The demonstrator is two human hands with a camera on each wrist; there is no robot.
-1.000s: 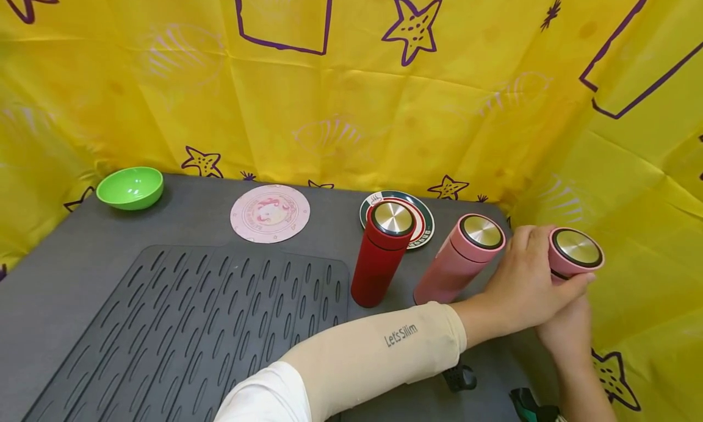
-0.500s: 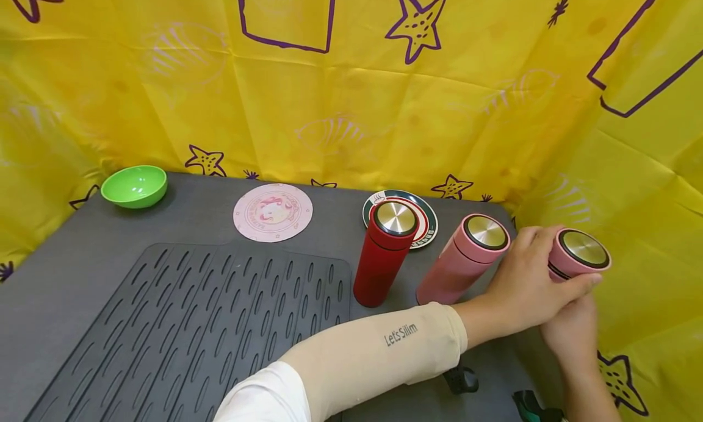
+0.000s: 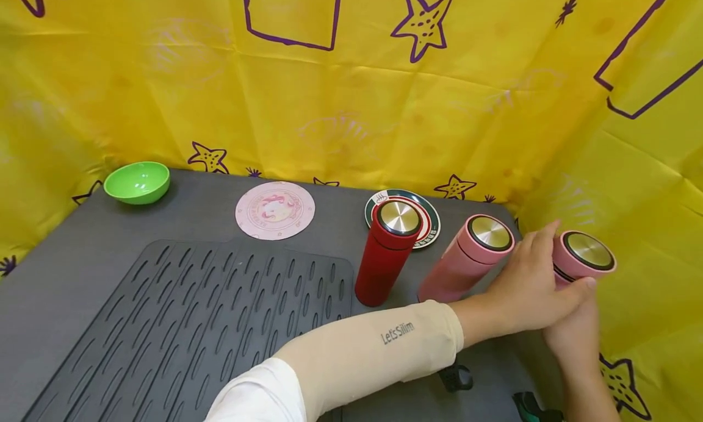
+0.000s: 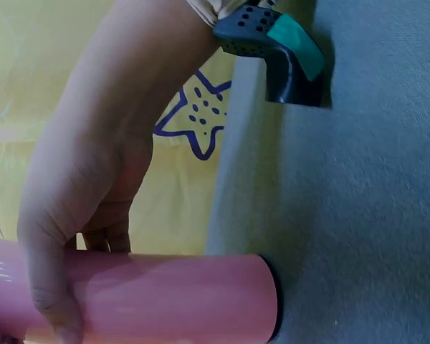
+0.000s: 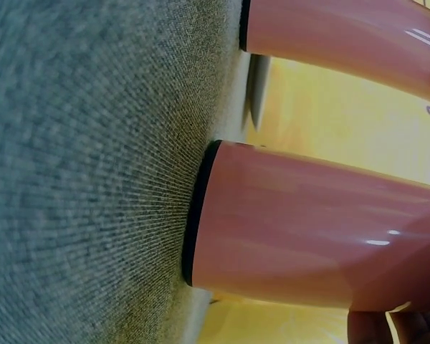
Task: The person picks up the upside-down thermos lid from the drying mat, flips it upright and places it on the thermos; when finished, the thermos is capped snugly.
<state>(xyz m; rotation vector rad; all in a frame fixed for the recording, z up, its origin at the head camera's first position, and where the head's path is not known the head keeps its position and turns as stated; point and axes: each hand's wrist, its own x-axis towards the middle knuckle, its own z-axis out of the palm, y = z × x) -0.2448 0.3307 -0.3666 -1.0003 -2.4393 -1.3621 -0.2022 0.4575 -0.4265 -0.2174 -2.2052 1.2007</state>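
Grey surface (image 3: 82,269), yellow curtain behind. Three flasks upright at far right; the rightmost pink flask (image 3: 583,258) stands at the surface's right edge, long axis vertical. Left hand (image 3: 529,288) crosses over, fingers curled round its upper body; right hand (image 3: 573,336) grips it lower, beneath the left.

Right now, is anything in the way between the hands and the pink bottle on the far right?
No. Both hands already touch the pink bottle. The left hand reaches across and wraps its lid end, and the right hand holds its body below. The other pink bottle stands beside it, not between.
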